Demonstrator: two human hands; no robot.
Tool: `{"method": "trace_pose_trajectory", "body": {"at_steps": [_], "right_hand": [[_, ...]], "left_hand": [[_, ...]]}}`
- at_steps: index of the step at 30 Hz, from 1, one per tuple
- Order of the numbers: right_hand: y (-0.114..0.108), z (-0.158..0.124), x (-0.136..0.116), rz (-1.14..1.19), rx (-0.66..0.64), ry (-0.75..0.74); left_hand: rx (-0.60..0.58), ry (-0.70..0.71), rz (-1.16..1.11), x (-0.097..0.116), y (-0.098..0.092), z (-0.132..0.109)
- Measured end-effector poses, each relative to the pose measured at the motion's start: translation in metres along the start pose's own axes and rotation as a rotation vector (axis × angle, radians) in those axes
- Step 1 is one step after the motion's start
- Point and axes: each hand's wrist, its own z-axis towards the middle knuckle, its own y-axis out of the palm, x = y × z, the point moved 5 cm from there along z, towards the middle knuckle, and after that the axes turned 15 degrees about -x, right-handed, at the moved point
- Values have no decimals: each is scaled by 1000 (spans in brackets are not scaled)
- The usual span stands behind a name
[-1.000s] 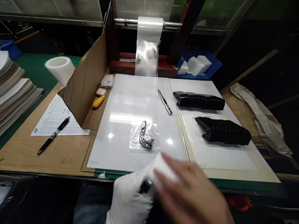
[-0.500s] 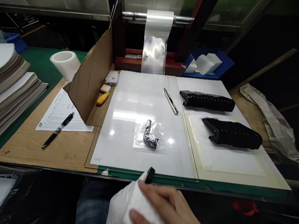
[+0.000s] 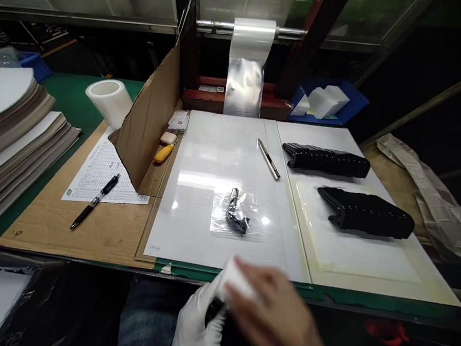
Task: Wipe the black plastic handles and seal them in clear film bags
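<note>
My left hand, in a white glove, grips a small black plastic part just below the table's front edge. My right hand, bare and blurred by motion, presses a white sponge against that part. On the white sheet beyond them lies a clear bag holding a curved metal piece. Two black ribbed parts lie to the right, with a slim craft knife near the upper one. Neither hand touches these.
A cardboard divider stands left of the sheet, with a yellow cutter beside it. Further left are a pen on a printed form and a tall paper stack. Plastic film hangs behind; a blue bin holds white sponges.
The sponge and black part have moved up toward the table edge and shifted in my hands. The whole view has drifted slightly, so the table sits further right.
</note>
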Motion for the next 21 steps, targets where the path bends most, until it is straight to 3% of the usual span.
{"method": "trace_pose_trajectory", "body": {"at_steps": [5, 9, 12, 15, 19, 21], "right_hand": [[-3, 1, -4, 1, 8, -71], [-2, 2, 0, 19, -16, 49], [-4, 3, -4, 41, 23, -34], [-5, 4, 4, 38, 25, 77], [-5, 4, 4, 73, -22, 50], [-4, 2, 7, 67, -28, 119]], "left_hand": [[-47, -13, -53, -11, 6, -4], [-36, -43, -53, -10, 4, -4], [-33, -19, -67, -6, 3, -2], [-30, -38, -48, -4, 1, -1], [-30, -34, -44, -3, 0, -1], [-42, -49, -51, -5, 0, -1]]}}
